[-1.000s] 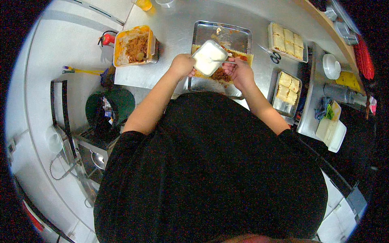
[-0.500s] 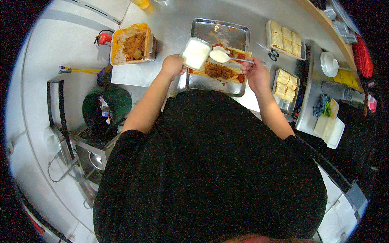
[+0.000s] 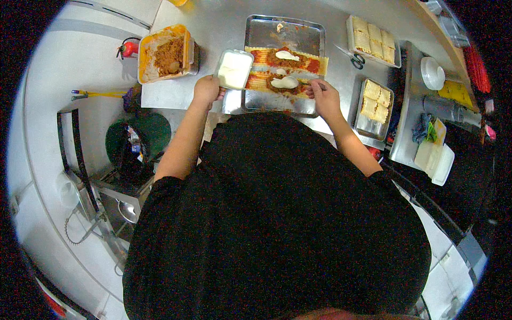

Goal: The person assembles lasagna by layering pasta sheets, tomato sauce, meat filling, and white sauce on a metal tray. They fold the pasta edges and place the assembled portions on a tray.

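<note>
My left hand (image 3: 207, 89) is closed on the edge of a tub of white sauce (image 3: 234, 69), held at the left edge of a metal tray (image 3: 265, 33). Two ridged pasta strips with red sauce lie across that tray, one far (image 3: 314, 65) and one near (image 3: 257, 82). Each carries brown meat filling with white sauce on top. Over the right part of the near strip, my right hand (image 3: 324, 97) grips a spoon (image 3: 304, 82). White sauce hides most of its bowl, and I cannot tell where spoon and dollop part.
Left on the steel counter stands a container of meat filling (image 3: 172, 56). To the right are scissors (image 3: 356, 60), a far tray of rolled pasta (image 3: 373, 41) and a nearer one (image 3: 375, 104). A green bin (image 3: 160, 130) stands below the counter's left end.
My left hand has drawn the tub leftward, off the strips. My right hand has lowered the spoon to the near strip, where white sauce now lies on the meat.
</note>
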A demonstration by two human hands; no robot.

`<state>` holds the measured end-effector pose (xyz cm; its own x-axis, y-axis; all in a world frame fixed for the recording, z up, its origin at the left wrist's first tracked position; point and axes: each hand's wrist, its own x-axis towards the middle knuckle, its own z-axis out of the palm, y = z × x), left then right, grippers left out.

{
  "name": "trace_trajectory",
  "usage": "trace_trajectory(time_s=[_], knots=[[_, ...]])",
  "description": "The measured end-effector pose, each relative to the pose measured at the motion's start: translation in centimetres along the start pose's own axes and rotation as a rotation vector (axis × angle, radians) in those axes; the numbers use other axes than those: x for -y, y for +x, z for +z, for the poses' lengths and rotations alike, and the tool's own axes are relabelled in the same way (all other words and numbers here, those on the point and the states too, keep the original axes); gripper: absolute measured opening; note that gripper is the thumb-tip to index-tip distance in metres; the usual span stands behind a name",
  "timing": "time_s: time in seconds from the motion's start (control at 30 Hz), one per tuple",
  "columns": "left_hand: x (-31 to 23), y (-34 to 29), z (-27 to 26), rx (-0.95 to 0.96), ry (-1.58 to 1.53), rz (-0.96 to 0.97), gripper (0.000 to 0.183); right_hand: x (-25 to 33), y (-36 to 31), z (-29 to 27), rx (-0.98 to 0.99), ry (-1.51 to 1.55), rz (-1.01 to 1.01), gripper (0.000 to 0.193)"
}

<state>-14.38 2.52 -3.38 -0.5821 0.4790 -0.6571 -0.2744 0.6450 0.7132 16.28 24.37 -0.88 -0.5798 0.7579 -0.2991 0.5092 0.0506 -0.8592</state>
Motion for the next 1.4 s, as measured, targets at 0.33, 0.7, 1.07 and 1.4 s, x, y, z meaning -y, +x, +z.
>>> trace_trajectory(time_s=[0.33,0.7,1.07,1.4], knots=[[-0.3,-0.2,0.0,0.036,0.007,0.031,0.022,2.6,-4.2,-3.3,-0.114,-0.321,-0.168,0.030],[-2.3,-0.8,1.0,0.106,0.110,0.096,0.025,0.9,-3.9,-2.0,-0.176,-0.050,-0.168,0.026],[-3.6,-0.9,4.1,0.220,0.132,0.056,0.027,4.6,-1.7,-3.3,-0.223,0.757,0.159,0.032],[-3.2,1.5,2.9,0.149,-0.230,-0.078,0.018,3.1,-0.4,0.9,-0.026,0.009,0.000,0.054]])
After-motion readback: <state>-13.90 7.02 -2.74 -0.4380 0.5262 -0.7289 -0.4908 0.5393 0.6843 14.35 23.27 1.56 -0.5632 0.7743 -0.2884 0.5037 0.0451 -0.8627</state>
